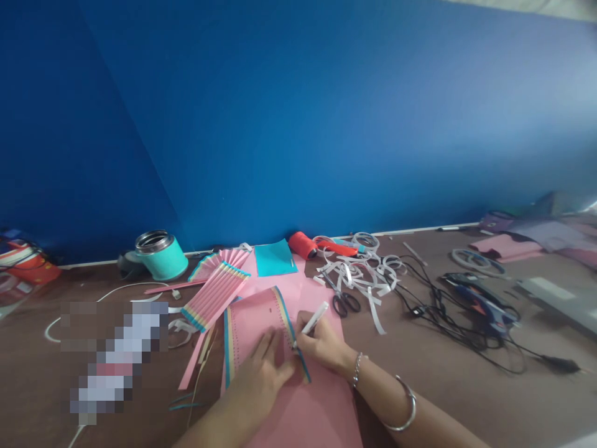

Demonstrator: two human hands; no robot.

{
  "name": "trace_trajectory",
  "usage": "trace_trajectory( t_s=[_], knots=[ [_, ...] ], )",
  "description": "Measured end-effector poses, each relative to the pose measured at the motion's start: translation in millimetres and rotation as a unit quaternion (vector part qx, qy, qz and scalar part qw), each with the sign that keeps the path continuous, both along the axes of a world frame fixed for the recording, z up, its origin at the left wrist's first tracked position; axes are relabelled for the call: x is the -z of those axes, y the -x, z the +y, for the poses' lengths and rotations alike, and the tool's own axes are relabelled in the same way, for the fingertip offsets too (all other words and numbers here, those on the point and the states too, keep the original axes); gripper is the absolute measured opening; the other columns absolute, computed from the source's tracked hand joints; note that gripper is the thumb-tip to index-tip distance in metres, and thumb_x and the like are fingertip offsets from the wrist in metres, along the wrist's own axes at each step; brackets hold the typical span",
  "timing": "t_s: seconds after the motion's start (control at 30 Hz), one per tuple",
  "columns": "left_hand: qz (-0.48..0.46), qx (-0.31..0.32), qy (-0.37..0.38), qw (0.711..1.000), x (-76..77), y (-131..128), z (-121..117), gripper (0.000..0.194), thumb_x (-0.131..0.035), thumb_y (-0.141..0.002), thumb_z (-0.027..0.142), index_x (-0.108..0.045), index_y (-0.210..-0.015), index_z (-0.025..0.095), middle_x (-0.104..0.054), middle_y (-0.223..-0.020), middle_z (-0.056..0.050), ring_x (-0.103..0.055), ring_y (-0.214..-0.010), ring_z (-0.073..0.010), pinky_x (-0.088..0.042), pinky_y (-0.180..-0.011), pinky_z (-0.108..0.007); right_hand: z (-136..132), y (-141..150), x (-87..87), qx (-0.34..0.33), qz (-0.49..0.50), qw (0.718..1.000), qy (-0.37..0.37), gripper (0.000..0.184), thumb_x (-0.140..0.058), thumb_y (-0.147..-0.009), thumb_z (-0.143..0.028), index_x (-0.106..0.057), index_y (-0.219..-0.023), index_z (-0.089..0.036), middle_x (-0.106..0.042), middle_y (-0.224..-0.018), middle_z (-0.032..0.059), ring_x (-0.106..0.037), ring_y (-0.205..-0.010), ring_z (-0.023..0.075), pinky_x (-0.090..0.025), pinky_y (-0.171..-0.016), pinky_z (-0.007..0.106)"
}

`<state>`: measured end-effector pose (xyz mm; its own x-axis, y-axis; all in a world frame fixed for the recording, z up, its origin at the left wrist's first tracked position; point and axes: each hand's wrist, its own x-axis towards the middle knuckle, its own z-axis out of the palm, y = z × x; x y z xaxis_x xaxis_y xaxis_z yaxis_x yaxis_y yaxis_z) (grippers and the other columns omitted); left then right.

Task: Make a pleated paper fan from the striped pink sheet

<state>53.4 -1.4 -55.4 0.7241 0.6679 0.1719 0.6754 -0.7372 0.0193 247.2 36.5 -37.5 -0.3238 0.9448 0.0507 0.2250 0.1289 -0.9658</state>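
Pen [316,316] is pinched in the right hand [324,344], tip right by the striped right edge of the pink card [253,318], can't tell if it's touching. Card lies mostly left of that grip, long axis near to far, far end leaning left. Left hand [262,376] is flat on it, gripping nothing. Scissors [346,304] sit just beyond.

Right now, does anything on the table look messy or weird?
Yes, the white strips lie in a loose, curly tangle beside the black-handled scissors. That looks messy compared with the neatly pleated pink paper. I see no spill.
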Motion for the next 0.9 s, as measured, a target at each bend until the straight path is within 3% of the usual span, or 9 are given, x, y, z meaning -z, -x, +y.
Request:
trace_trajectory(
  t_s=[0.23, 0.43, 0.73, 0.9],
  knots=[
    [0.009, 0.001, 0.006, 1.000, -2.5, -0.5, 0.5, 0.040, -0.050, -0.089, 0.016, -0.056, -0.126, 0.030, -0.045, -0.143, -0.007, -0.042, -0.129, -0.0288, -0.038, -0.105, -0.044, -2.0, 1.4, -1.1, -0.010, 0.005, 1.000, 0.015, 0.006, -0.050, -0.063, -0.013, -0.048, -0.064, -0.018, -0.053, -0.060, -0.0027, -0.048, -0.057, 0.0109, -0.036, -0.051, 0.020],
    [0.015, 0.004, 0.027, 1.000, -7.4, -1.5, -0.4, 0.043, -0.051, -0.086, 0.011, -0.057, -0.126, 0.028, -0.043, -0.145, -0.009, -0.041, -0.130, -0.0305, -0.038, -0.105, -0.045, -2.8, 2.0, -4.3, -0.010, -0.032, 0.999, -0.004, 0.008, -0.048, -0.059, -0.012, -0.046, -0.062, -0.019, -0.046, -0.057, -0.0042, -0.042, -0.054, 0.0102, -0.033, -0.049, 0.021],
    [0.010, 0.006, 0.044, 0.999, -8.8, -1.8, -2.0, 0.044, -0.053, -0.084, 0.008, -0.060, -0.121, 0.030, -0.035, -0.150, -0.007, -0.036, -0.133, -0.0328, -0.036, -0.106, -0.049, 0.7, 0.7, -1.1, 0.013, -0.010, 1.000, 0.001, 0.007, -0.048, -0.060, -0.013, -0.044, -0.059, -0.019, -0.044, -0.055, -0.0051, -0.039, -0.053, 0.0089, -0.032, -0.048, 0.019],
    [0.024, -0.011, 0.050, 0.998, -3.9, -3.7, -3.0, 0.056, -0.054, -0.077, 0.000, -0.058, -0.123, 0.031, -0.032, -0.152, -0.005, -0.034, -0.134, -0.0335, -0.035, -0.106, -0.050, -1.1, 1.1, -2.8, 0.013, -0.033, 0.999, -0.012, 0.008, -0.048, -0.058, -0.012, -0.044, -0.060, -0.019, -0.042, -0.055, -0.0057, -0.038, -0.052, 0.0088, -0.030, -0.048, 0.020]
  ],
)
